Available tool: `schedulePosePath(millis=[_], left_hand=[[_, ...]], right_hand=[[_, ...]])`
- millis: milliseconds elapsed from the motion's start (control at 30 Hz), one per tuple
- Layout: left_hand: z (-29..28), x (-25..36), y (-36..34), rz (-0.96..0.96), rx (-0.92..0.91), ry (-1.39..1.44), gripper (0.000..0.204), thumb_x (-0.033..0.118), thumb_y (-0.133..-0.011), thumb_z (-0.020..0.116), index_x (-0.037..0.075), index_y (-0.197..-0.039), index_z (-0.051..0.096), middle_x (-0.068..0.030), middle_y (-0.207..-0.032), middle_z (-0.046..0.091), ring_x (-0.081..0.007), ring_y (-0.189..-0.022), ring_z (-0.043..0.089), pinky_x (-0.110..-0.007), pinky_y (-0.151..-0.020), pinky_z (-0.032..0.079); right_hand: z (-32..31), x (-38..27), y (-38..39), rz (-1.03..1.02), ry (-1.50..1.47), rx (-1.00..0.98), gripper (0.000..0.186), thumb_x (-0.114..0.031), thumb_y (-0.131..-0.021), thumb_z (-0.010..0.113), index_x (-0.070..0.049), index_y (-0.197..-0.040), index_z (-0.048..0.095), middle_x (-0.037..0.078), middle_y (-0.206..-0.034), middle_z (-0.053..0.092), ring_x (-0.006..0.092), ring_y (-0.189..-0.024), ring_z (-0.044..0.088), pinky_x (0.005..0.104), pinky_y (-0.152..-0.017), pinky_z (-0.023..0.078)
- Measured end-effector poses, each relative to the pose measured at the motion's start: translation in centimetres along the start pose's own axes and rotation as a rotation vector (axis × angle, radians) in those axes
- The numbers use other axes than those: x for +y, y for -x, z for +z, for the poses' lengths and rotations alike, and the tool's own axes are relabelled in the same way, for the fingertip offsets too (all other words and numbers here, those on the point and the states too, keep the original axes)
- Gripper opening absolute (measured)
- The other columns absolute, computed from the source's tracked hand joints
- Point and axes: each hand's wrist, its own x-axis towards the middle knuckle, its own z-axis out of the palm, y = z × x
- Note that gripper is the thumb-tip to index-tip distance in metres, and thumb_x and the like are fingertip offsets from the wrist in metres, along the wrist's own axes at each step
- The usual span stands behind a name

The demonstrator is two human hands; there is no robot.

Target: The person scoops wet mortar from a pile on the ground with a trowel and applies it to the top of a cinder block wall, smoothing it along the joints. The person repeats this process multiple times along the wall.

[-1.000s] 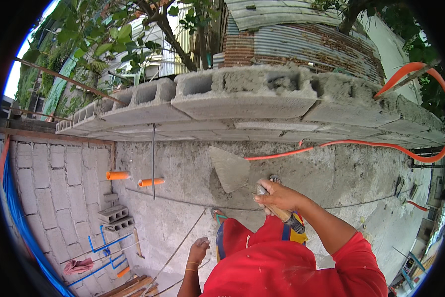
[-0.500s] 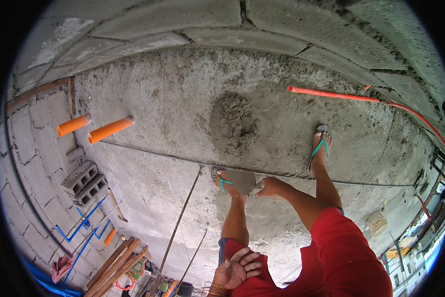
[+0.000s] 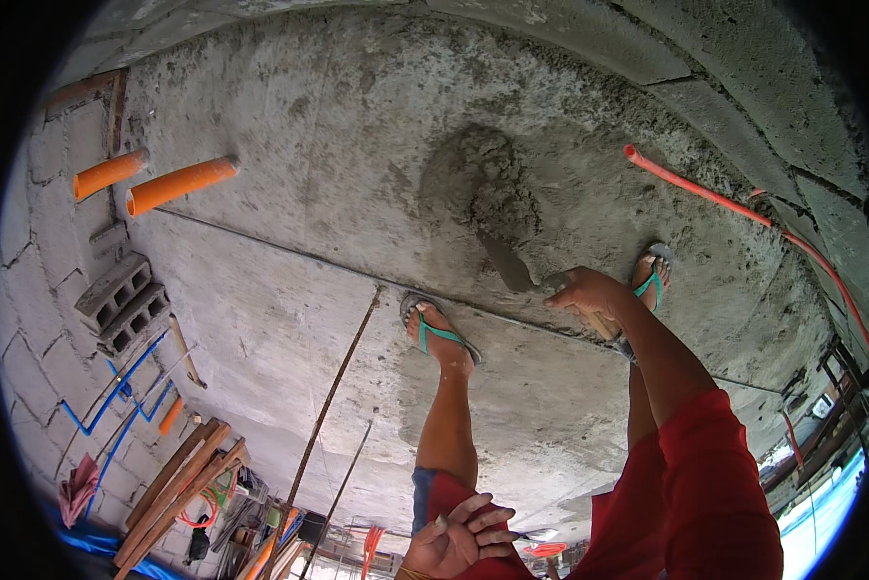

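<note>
My right hand is closed round the wooden handle of a trowel. The trowel's metal blade reaches to the near edge of a heap of wet grey mortar on the concrete floor. Close to my body, my left hand lies palm up by my left thigh, fingers apart and holding nothing. My feet, in sandals with green straps, stand at either side of the trowel, the left sandal close to a thin straight bar across the floor.
An orange-red conduit runs along the block wall at right. Two orange pipe stubs rise at far left, above stacked hollow blocks. Lower left are blue pipes and wooden planks. A long rod stands left of my leg.
My right hand has carried the trowel from beside my left foot forward and right to the mortar heap. My left hand stays open near my thigh. The view has shifted.
</note>
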Motion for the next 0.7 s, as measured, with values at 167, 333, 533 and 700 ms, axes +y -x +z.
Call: schedulePosePath(millis=[167,333,533,700], left_hand=[[0.8,0.7,-0.1,-0.006,0.020,-0.028,0.074,0.054,-0.101,0.063,0.016,-0.160,0.041,-0.0235,-0.156,0.049,-0.0465,-0.134,0.056,-0.061,-0.111,0.047],[2.0,0.8,-0.3,-0.007,0.062,-0.033,0.073,0.056,-0.101,0.063,0.017,-0.159,0.043,-0.0233,-0.153,0.052,-0.0460,-0.132,0.058,-0.060,-0.109,0.048],[2.9,1.4,-0.9,-0.052,0.083,-0.055,0.073,0.057,-0.100,0.064,0.018,-0.159,0.044,-0.0222,-0.150,0.055,-0.0458,-0.133,0.057,-0.061,-0.109,0.048],[3.2,3.1,-0.5,-0.080,0.069,-0.032,0.075,0.057,-0.100,0.064,0.018,-0.160,0.040,-0.0226,-0.153,0.050,-0.0467,-0.134,0.056,-0.061,-0.110,0.047]], right_hand=[[1.1,1.3,-2.7,-0.070,0.621,-0.078,0.054,-0.039,-0.079,0.089,0.006,-0.106,0.074,0.015,-0.075,0.070,0.0264,-0.064,0.069,0.0474,-0.062,0.055],[-6.6,0.1,-4.9,-0.026,0.268,0.049,0.047,-0.038,-0.089,0.085,0.006,-0.102,0.074,0.012,-0.062,0.067,0.0218,-0.050,0.064,0.0434,-0.057,0.052],[7.5,12.4,1.2,-0.155,-0.276,0.346,0.065,-0.032,-0.083,0.089,0.005,-0.131,0.064,0.015,-0.102,0.073,0.0227,-0.084,0.070,0.0378,-0.069,0.054],[10.8,13.8,-3.0,0.209,-0.442,0.725,0.048,-0.029,-0.082,0.083,0.000,-0.117,0.068,0.023,-0.105,0.075,0.0390,-0.097,0.074,0.0463,-0.085,0.058]])
